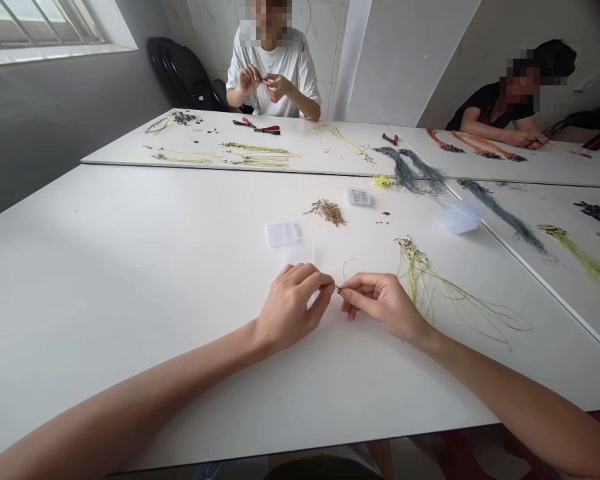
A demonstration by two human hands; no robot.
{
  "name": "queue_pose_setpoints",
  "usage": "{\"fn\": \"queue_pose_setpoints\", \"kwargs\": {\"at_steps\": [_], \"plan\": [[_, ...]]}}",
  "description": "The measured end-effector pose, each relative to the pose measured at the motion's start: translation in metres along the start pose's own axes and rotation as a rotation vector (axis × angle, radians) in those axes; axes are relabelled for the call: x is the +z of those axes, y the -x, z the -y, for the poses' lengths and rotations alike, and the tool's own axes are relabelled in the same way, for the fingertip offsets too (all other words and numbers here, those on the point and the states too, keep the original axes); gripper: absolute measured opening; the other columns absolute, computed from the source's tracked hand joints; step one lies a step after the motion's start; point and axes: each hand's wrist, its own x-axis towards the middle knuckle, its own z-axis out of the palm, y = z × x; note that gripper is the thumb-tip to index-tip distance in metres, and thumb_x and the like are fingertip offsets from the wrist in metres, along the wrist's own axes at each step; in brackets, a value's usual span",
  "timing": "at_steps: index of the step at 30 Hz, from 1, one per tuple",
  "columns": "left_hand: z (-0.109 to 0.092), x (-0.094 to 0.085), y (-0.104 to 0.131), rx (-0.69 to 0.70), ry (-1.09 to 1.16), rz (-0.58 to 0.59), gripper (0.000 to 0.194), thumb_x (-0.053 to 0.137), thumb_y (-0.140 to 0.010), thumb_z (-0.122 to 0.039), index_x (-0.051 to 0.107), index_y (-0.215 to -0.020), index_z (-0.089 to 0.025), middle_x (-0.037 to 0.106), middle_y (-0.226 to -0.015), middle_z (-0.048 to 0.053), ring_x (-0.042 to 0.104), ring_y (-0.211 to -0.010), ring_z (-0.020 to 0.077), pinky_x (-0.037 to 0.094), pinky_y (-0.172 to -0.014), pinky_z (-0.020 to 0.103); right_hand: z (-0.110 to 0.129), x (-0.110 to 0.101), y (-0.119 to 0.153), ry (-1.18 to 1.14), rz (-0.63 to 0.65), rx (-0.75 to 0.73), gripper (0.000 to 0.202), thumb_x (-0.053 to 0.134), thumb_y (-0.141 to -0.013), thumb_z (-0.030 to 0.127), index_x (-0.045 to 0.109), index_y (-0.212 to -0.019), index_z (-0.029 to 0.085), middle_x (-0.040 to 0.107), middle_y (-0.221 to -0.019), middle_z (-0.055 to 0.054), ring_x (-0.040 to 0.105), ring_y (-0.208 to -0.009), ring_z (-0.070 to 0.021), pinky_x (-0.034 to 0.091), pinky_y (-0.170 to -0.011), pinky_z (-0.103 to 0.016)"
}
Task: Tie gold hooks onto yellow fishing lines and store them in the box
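My left hand (296, 300) and my right hand (380, 301) meet above the white table, fingertips pinched on either side of a tiny brassy fishing hook (337, 288). Its details are too small to make out. A thin pale line (353, 260) loops up just behind my right fingers. Beyond my hands lies a heap of gold fishing hooks (329, 212). To the right of my right hand, a bundle of yellow-green cords (423, 267) with dark hooks at its top end spreads across the table.
A clear plastic case (283, 234), a smaller compartment box (359, 197) and another clear case (461, 217) stand on the table (130, 267). Grey-blue cord bundles (405, 170) lie farther back. Red-handled pliers (257, 127) rest before a co-worker (275, 73); a second person (505, 120) sits at right.
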Motion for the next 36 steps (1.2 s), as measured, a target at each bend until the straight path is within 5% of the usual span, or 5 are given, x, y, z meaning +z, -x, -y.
{"fn": "queue_pose_setpoints", "kwargs": {"at_steps": [10, 17, 26, 36], "plan": [[-0.0012, -0.0024, -0.0013, -0.085, 0.106, -0.017, 0.015, 0.048, -0.093, -0.021, 0.062, -0.09, -0.019, 0.063, -0.081, 0.003, 0.056, -0.071, 0.0133, 0.046, -0.07, 0.028, -0.0006, 0.0003, -0.0005, 0.104, -0.057, -0.067, 0.016, 0.061, -0.086, 0.034, 0.069, -0.085, 0.019, 0.059, -0.064, 0.0, 0.056, -0.061, -0.0147, 0.044, -0.054, -0.028], [-0.0009, -0.0012, -0.0005, -0.026, 0.085, -0.052, 0.013, 0.05, -0.092, -0.019, 0.063, -0.09, -0.019, 0.063, -0.077, 0.002, 0.055, -0.068, 0.0125, 0.044, -0.071, 0.029, -0.0008, -0.0007, -0.0011, 0.115, -0.002, -0.058, 0.015, 0.058, -0.087, 0.031, 0.068, -0.084, 0.019, 0.058, -0.066, 0.0, 0.053, -0.061, -0.0141, 0.043, -0.057, -0.028], [-0.0062, -0.0079, -0.0044, -0.29, 0.315, 0.017, 0.013, 0.052, -0.09, -0.022, 0.063, -0.084, -0.018, 0.062, -0.081, 0.002, 0.057, -0.073, 0.0127, 0.044, -0.063, 0.024, 0.0007, -0.0032, -0.0002, 0.159, -0.025, -0.087, 0.013, 0.056, -0.088, 0.026, 0.068, -0.085, 0.02, 0.059, -0.07, -0.001, 0.05, -0.065, -0.0143, 0.041, -0.06, -0.028], [-0.0075, -0.009, -0.0046, -0.37, 0.374, 0.048, 0.015, 0.054, -0.089, -0.025, 0.064, -0.082, -0.018, 0.063, -0.081, 0.001, 0.056, -0.073, 0.0124, 0.044, -0.068, 0.025, 0.0034, -0.0056, 0.0004, 0.162, -0.014, -0.101, 0.013, 0.056, -0.086, 0.022, 0.066, -0.079, 0.019, 0.056, -0.068, 0.001, 0.046, -0.064, -0.0133, 0.038, -0.061, -0.028]]}}
